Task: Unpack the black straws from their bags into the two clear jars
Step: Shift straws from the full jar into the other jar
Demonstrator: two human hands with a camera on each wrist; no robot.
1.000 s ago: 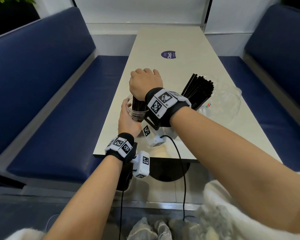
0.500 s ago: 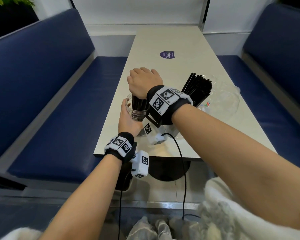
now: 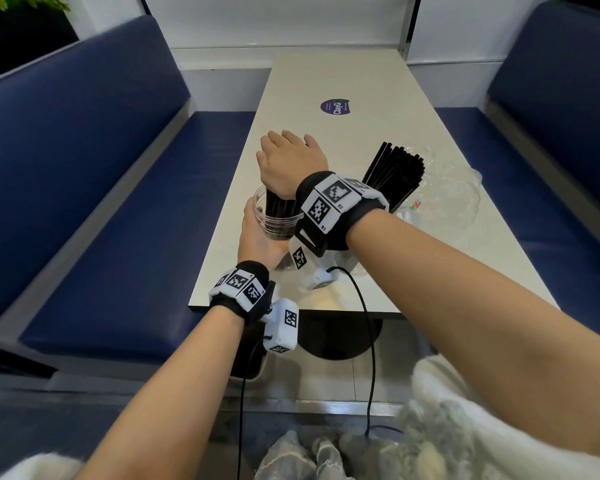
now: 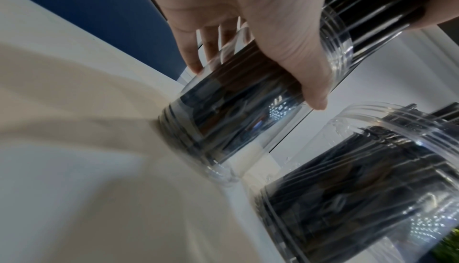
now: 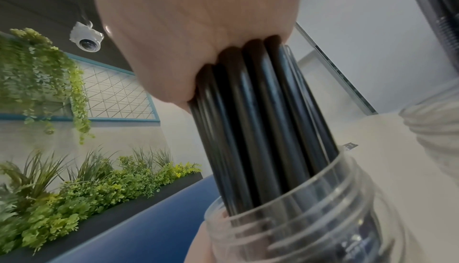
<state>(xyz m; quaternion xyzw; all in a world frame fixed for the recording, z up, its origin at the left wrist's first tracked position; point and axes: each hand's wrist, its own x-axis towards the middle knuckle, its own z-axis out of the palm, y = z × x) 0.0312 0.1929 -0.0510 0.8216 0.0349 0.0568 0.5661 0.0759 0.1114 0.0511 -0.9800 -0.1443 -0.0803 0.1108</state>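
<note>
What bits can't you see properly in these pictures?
- Right hand fingers: head view, hidden behind its own back.
- Straws' top ends: right wrist view, covered by the palm.
- Second jar: head view, behind the right wrist strap.
- Sticker wording: head view, mostly too small.
- Bag contents: head view, crumpled and see-through.

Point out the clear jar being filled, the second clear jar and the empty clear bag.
Clear plastic jar being filled (image 3: 261, 206), head view: near rim.
Second clear plastic jar (image 4: 387, 169), left wrist view: side wall.
Empty clear plastic bag (image 3: 459, 197), head view: crumpled middle.
</note>
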